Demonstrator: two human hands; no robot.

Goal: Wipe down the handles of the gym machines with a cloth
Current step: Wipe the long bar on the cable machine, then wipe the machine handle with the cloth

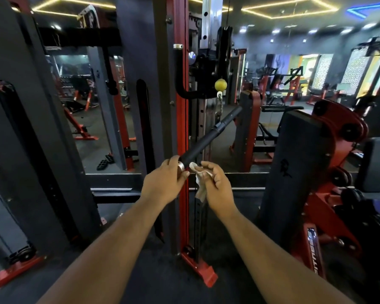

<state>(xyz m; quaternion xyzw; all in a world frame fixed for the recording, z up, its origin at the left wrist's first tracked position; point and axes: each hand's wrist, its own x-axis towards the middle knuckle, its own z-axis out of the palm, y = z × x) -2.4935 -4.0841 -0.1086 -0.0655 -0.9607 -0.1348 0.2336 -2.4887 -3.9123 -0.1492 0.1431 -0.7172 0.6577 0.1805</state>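
Black, matte and cylindrical, the bar handle (208,134) slants up and away from the red upright (183,132), its chrome end cap (181,166) nearest the person. Fingers of the left hand (165,181) curl round that capped end. Just right of it, the right hand (215,183) pinches 1 crumpled white cloth (201,181), its top touching the handle's underside. Right of the upright stands a black padded bench back (294,172), with open floor between them.

My left hand (166,179) hides the bar handle's (203,142) near end; my right hand (216,183) covers much of the cloth (201,186). Distant machines (279,84) look too blurred to identify.
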